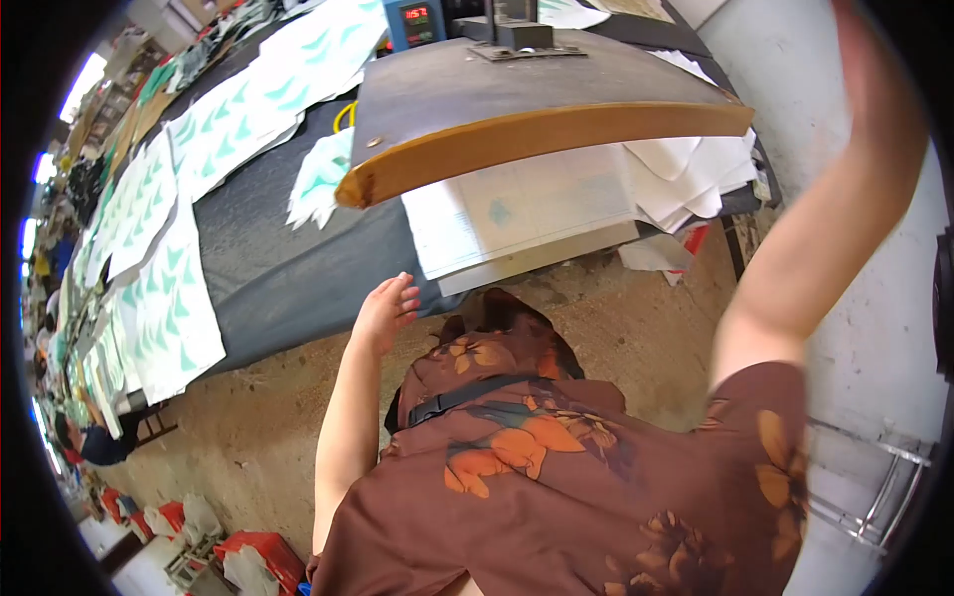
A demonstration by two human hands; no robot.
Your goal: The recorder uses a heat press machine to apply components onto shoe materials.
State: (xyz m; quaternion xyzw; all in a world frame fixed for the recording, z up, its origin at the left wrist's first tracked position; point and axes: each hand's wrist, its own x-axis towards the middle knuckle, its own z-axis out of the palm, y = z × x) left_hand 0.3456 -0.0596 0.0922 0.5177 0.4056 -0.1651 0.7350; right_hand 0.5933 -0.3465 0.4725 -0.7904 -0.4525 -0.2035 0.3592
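Observation:
My left hand hovers near the front edge of the table, beside the left corner of a white sheet. Its fingers are loosely bent and apart, with nothing in them. Above the sheet sits the broad grey plate of a heat press, with a thick tan edge along its front. The sheet lies partly under this plate, and a faint bluish mark shows on it. My right arm reaches up along the right side, and its hand is beyond the upper edge of the picture, so what it touches is hidden.
White sheets with green curved shapes cover the left of the dark-covered table. Loose white papers lie at the right of the press. A blue control box stands behind. A metal rack is at lower right; red containers at lower left.

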